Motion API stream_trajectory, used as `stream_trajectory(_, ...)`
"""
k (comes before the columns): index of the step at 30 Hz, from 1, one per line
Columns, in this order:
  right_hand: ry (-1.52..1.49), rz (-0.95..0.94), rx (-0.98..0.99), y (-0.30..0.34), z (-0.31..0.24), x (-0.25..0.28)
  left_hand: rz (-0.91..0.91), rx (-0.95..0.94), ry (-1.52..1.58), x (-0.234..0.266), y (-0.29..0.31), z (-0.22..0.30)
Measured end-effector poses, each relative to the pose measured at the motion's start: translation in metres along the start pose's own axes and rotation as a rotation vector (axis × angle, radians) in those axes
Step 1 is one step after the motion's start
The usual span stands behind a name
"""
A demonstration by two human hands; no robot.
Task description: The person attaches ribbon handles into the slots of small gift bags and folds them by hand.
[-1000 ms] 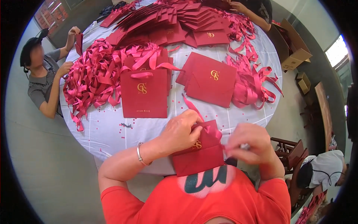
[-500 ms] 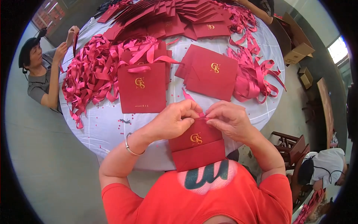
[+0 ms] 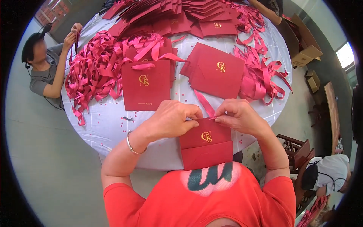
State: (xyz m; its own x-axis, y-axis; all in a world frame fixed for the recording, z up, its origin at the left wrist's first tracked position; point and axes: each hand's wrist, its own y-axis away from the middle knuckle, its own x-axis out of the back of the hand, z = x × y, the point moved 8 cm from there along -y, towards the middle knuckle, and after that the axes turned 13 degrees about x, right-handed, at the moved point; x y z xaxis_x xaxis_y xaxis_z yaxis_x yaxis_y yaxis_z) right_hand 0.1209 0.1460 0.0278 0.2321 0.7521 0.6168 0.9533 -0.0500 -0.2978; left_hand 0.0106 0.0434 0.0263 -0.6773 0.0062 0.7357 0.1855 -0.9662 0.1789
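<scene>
I see a dark red bag (image 3: pixel 206 142) with a gold emblem in my grip. Just above my fingers, the ribbon (image 3: pixel 204 103) is pinkish red. Beyond lie matching red bags (image 3: pixel 145 86) with gold marks on a pale grey cloth (image 3: pixel 109 125) with faint check lines, speckled with red bits.

Packing workshop: round table (image 3: pixel 113 128) heaped with red gift bags (image 3: pixel 181 15), ribbons (image 3: pixel 90 72), cardboard boxes (image 3: pixel 306 56).

Short-sleeved orange-red T-shirt printed with a dark teal shape on a pale patch, bare forearms, thin silver bangle (image 3: pixel 133 143) worn on the left wrist
</scene>
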Motion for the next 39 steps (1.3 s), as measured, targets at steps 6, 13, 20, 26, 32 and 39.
stream_trajectory(6, -0.065, 0.012, -0.136, 0.004, 0.008, -0.005, -0.379, 0.215, 0.524, -0.007, 0.0, -0.029)
stream_trajectory(13, -0.43, 0.099, -0.365, 0.02, 0.029, -0.01, -0.665, 0.399, 0.838, -0.039, 0.005, -0.037)
stream_trajectory(20, -0.602, 0.159, -0.498, 0.035, 0.045, -0.018, -0.732, 0.43, 0.968, -0.055, 0.001, -0.05)
stream_trajectory(26, -0.616, 0.122, -0.519, 0.031, 0.05, -0.021, -0.745, 0.411, 1.025, -0.053, 0.002, -0.049)
stream_trajectory(32, -0.568, 0.144, -0.519, 0.03, 0.045, -0.02, -0.762, 0.354, 1.026, -0.052, 0.004, -0.038)
stream_trajectory(39, -0.4, 0.112, -0.305, 0.02, 0.032, -0.016, -0.688, 0.396, 1.008, -0.051, 0.005, -0.038)
